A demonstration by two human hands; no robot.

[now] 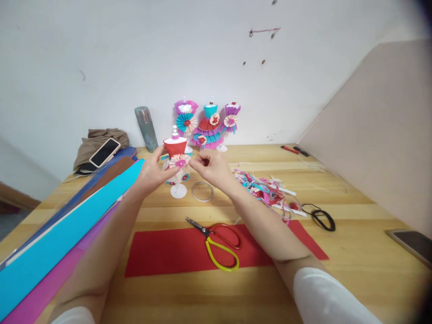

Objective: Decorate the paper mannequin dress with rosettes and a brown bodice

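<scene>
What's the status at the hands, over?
Left hand holding dress form, upright. Right hand at edge of pink rosette, grip unclear. Scissors lying on red paper, apart from both hands.

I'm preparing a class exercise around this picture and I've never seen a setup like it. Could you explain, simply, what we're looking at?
There is no machine here: a person works with two bare hands. The single picture comes from a camera worn on the head, looking forward and down, so the arms reach in from below.

The left hand steadies a small dress figure with a red top. The fingertips of the right hand are at the edge of its pleated rosette; whether they pinch it is too small to tell.

On the wooden table, scissors lie on a red strip, with colourful scraps beyond. Three more dressed figures stand near the wall.
</scene>
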